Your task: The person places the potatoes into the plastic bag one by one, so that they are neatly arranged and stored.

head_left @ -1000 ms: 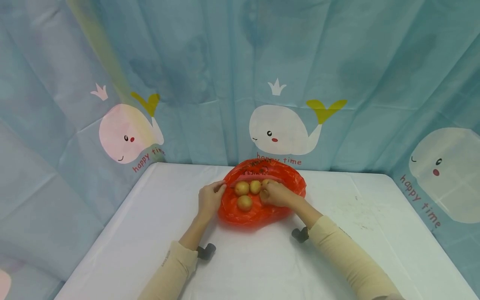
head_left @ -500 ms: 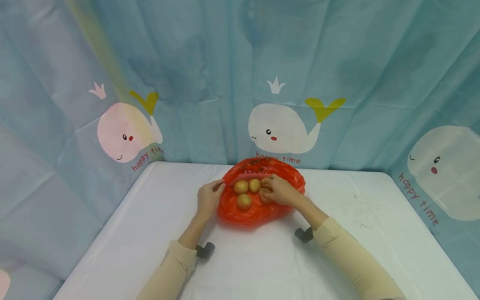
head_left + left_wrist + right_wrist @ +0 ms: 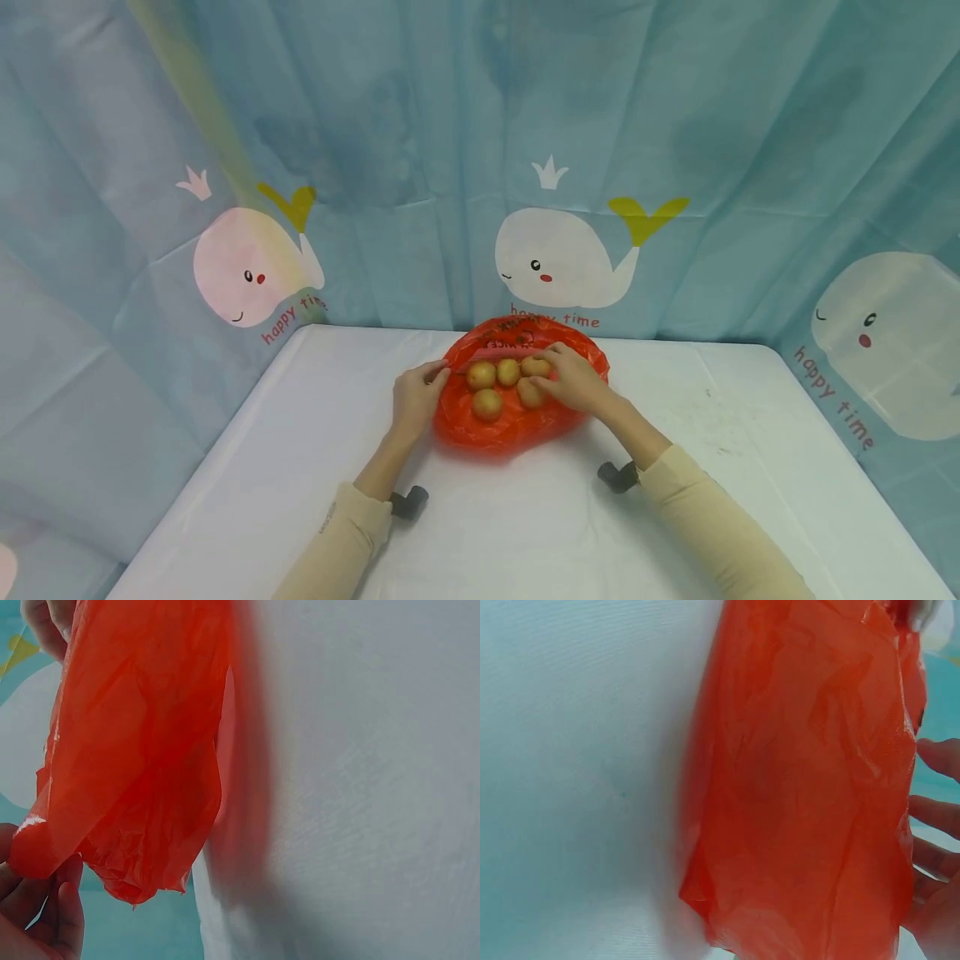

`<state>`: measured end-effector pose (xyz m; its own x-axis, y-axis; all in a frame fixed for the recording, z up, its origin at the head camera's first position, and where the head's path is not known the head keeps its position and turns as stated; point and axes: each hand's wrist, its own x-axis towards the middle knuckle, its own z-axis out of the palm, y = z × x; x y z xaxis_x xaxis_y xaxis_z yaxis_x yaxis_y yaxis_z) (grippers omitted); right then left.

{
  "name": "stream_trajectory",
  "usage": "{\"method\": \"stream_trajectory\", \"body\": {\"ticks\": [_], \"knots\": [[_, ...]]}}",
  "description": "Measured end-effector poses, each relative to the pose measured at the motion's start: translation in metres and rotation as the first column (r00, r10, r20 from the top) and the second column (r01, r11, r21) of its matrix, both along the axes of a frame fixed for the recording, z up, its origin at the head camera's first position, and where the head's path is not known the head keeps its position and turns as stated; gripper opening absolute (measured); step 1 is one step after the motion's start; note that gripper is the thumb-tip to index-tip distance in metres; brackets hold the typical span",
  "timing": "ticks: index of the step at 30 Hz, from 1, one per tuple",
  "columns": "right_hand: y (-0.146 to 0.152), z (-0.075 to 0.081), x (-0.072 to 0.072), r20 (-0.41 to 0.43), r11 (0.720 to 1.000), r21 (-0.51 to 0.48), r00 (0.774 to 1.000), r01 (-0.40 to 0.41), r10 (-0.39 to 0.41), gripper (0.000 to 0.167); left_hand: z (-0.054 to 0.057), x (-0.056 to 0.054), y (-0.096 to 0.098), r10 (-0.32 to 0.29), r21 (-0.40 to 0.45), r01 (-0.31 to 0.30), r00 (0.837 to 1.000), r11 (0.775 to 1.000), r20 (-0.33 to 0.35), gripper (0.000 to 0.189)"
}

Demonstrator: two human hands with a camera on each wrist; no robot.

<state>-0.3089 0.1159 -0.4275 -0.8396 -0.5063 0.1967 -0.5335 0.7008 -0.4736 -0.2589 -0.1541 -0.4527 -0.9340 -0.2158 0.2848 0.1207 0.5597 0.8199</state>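
A red plastic bag (image 3: pixel 480 433) stands with its mouth spread wide, and several yellow-brown potatoes (image 3: pixel 487 404) lie inside. My left hand (image 3: pixel 416 400) pinches the bag's left rim between thumb and fingers; the left wrist view shows the left hand (image 3: pixel 45 915) at that edge too. Over the right side of the mouth is my right hand (image 3: pixel 573 383), fingers apart and reaching in above two potatoes at the right. Whether the fingertips touch them I cannot tell. From the right wrist, the right hand (image 3: pixel 937 847) shows spread fingers behind the bag's wall.
The bag rests on a white-covered table (image 3: pixel 712 500), near its back edge. Behind hangs a blue curtain (image 3: pixel 420 167) printed with whales. Dark wrist-worn pieces (image 3: pixel 409 503) sit below each forearm.
The right hand's fingers have spread and drawn back slightly to the right, and two potatoes under them now show. The left hand keeps its hold on the rim.
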Motion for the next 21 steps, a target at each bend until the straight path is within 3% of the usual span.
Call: {"method": "stream_trajectory", "body": {"ticks": [6,12,21], "knots": [[0.007,-0.001,0.003,0.003,0.998,-0.040,0.999,0.040,-0.040,0.046,-0.001,0.000,-0.001,-0.006,-0.012,0.006,1.000,1.000,0.015,0.029],[0.018,0.001,0.004,-0.069,0.990,-0.096,0.992,0.100,-0.107,0.042,0.003,0.001,-0.008,-0.016,-0.026,0.017,1.000,1.000,0.024,0.030],[0.033,0.005,0.005,-0.102,0.977,-0.128,0.978,0.171,-0.184,0.053,0.003,0.001,-0.027,-0.029,-0.074,0.034,0.997,0.997,0.066,0.036]]}}
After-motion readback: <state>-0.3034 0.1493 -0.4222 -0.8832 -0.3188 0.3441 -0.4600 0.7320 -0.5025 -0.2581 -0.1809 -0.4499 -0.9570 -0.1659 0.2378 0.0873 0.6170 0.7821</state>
